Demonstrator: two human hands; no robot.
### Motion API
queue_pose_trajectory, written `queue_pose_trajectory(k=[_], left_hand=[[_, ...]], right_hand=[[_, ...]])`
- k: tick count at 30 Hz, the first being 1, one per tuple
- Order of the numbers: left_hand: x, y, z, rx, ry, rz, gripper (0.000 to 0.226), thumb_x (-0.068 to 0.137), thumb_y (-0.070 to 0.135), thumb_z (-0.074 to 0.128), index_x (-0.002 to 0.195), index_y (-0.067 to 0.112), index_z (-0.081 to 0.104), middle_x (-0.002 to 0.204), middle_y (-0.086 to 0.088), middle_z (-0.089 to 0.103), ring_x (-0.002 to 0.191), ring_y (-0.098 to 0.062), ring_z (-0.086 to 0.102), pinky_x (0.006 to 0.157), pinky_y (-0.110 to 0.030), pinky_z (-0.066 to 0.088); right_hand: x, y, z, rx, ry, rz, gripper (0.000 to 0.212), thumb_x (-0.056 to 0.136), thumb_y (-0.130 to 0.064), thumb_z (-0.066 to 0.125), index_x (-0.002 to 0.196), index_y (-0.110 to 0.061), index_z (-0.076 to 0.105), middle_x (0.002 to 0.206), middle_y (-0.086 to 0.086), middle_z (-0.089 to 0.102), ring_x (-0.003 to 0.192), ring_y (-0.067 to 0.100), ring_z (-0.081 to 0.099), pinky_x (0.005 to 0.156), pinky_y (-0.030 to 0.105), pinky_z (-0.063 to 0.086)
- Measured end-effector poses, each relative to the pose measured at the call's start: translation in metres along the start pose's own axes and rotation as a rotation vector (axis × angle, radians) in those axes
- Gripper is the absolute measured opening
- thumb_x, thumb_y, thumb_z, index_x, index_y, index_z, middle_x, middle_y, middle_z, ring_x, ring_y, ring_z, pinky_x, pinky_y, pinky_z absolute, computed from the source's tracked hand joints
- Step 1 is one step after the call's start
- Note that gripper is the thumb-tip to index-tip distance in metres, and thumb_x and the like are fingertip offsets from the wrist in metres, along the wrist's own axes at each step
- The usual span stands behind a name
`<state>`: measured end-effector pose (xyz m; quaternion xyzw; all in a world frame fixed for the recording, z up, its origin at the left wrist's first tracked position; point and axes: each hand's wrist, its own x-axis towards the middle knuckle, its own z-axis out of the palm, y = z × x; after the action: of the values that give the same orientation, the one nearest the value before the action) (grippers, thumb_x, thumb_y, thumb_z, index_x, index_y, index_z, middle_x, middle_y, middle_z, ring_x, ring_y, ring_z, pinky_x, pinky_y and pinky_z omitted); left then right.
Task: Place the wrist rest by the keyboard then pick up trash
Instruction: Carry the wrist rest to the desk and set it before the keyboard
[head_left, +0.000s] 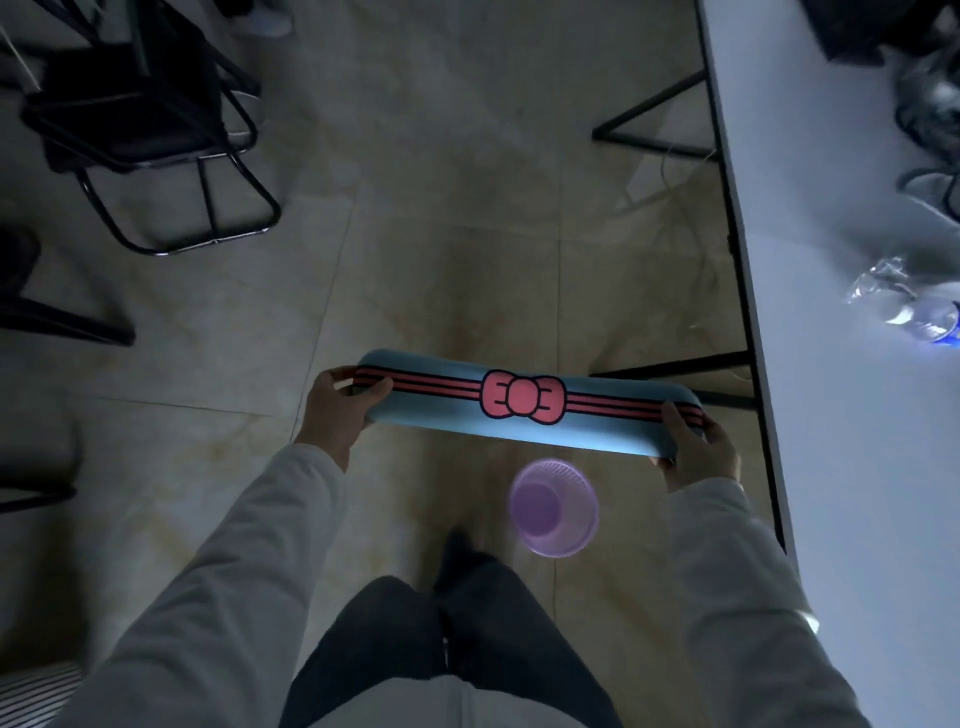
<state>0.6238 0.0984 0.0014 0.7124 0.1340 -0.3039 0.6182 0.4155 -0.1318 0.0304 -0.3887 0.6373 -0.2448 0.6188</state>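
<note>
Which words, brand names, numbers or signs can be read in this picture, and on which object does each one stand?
No readable text in this picture.
wrist rest, held at its ends by the left hand and right hand: only a pink bow and stripes, no letters.
crushed plastic bottle on the table: any label is too blurred to read.
purple cup: no print visible.

Dim, bluish view with dark corners, bent edges (wide lens) and a motion-blurred purple cup (554, 508).
</note>
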Motion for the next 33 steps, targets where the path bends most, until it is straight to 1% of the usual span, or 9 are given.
queue_pose_trajectory(k=[9, 13, 19, 21, 23, 25, 29, 31, 33], left_hand=[[0.068, 0.055, 0.018, -0.034, -0.005, -0.009, 0.052, 0.079, 0.006, 0.064, 0.126, 0.000, 0.042, 0.122, -0.018, 0.054, 0.108, -0.027, 0.055, 0.082, -0.033, 0.049], [0.113, 0.086, 0.024, -0.017, -0.028, -0.011, 0.048, 0.079, 0.007, 0.065, 0.122, 0.004, 0.044, 0.119, -0.015, 0.055, 0.109, -0.027, 0.055, 0.094, -0.038, 0.049], [0.185, 0.152, 0.032, -0.023, -0.079, 0.018, 0.049, 0.080, 0.005, 0.064, 0.123, 0.001, 0.043, 0.115, -0.015, 0.054, 0.103, -0.025, 0.054, 0.083, -0.032, 0.051], [0.208, 0.171, 0.034, -0.012, -0.090, 0.011, 0.051, 0.080, 0.004, 0.064, 0.125, -0.001, 0.042, 0.115, -0.015, 0.053, 0.104, -0.025, 0.054, 0.088, -0.036, 0.051], [0.230, 0.186, 0.038, -0.003, -0.110, 0.003, 0.051, 0.079, 0.005, 0.065, 0.125, 0.000, 0.042, 0.117, -0.015, 0.054, 0.105, -0.025, 0.054, 0.095, -0.039, 0.049], [0.252, 0.200, 0.043, 0.032, -0.129, 0.010, 0.051, 0.078, 0.006, 0.066, 0.124, 0.001, 0.043, 0.118, -0.015, 0.054, 0.106, -0.025, 0.054, 0.099, -0.041, 0.047], [0.288, 0.224, 0.061, 0.086, -0.150, -0.008, 0.051, 0.076, 0.009, 0.069, 0.121, 0.004, 0.045, 0.117, -0.012, 0.054, 0.107, -0.025, 0.055, 0.102, -0.043, 0.046], [0.302, 0.231, 0.071, 0.097, -0.167, -0.008, 0.052, 0.076, 0.009, 0.069, 0.122, 0.003, 0.045, 0.117, -0.011, 0.054, 0.107, -0.025, 0.055, 0.101, -0.043, 0.046], [0.316, 0.240, 0.086, 0.107, -0.190, -0.004, 0.052, 0.076, 0.009, 0.069, 0.122, 0.003, 0.045, 0.117, -0.012, 0.054, 0.105, -0.024, 0.056, 0.100, -0.040, 0.047]], right_hand=[[0.043, -0.042, 0.073, -0.016, -0.035, -0.008, 0.051, 0.084, -0.017, 0.062, 0.131, -0.004, 0.046, 0.113, 0.003, 0.049, 0.101, 0.021, 0.049, 0.060, 0.024, 0.046], [0.058, -0.060, 0.115, -0.026, -0.005, -0.016, 0.050, 0.085, -0.017, 0.062, 0.131, -0.006, 0.047, 0.115, 0.004, 0.048, 0.102, 0.019, 0.047, 0.060, 0.024, 0.046], [0.077, -0.093, 0.188, -0.072, 0.053, -0.049, 0.044, 0.086, -0.018, 0.060, 0.126, -0.006, 0.049, 0.132, 0.012, 0.051, 0.102, 0.017, 0.047, 0.048, 0.014, 0.050], [0.085, -0.102, 0.208, -0.104, 0.032, -0.054, 0.043, 0.088, -0.017, 0.056, 0.129, -0.006, 0.047, 0.132, 0.013, 0.051, 0.102, 0.018, 0.046, 0.059, 0.014, 0.051], [0.092, -0.109, 0.227, -0.113, 0.025, -0.041, 0.047, 0.090, -0.018, 0.054, 0.132, -0.002, 0.043, 0.137, 0.018, 0.049, 0.101, 0.020, 0.048, 0.071, 0.025, 0.051], [0.099, -0.115, 0.243, -0.076, 0.067, -0.022, 0.049, 0.087, -0.019, 0.058, 0.131, -0.002, 0.045, 0.134, 0.015, 0.051, 0.102, 0.021, 0.048, 0.058, 0.022, 0.054], [0.119, -0.125, 0.269, -0.087, 0.109, -0.017, 0.048, 0.088, -0.019, 0.057, 0.131, -0.001, 0.045, 0.107, 0.007, 0.055, 0.107, 0.026, 0.052, 0.039, 0.007, 0.046], [0.130, -0.132, 0.275, -0.107, 0.149, -0.031, 0.048, 0.088, -0.018, 0.058, 0.131, -0.001, 0.045, 0.124, 0.012, 0.055, 0.110, 0.024, 0.051, 0.044, 0.004, 0.045], [0.144, -0.140, 0.281, -0.096, 0.121, -0.015, 0.048, 0.089, -0.017, 0.055, 0.132, 0.000, 0.043, 0.138, 0.018, 0.049, 0.103, 0.023, 0.050, 0.070, 0.016, 0.050]])
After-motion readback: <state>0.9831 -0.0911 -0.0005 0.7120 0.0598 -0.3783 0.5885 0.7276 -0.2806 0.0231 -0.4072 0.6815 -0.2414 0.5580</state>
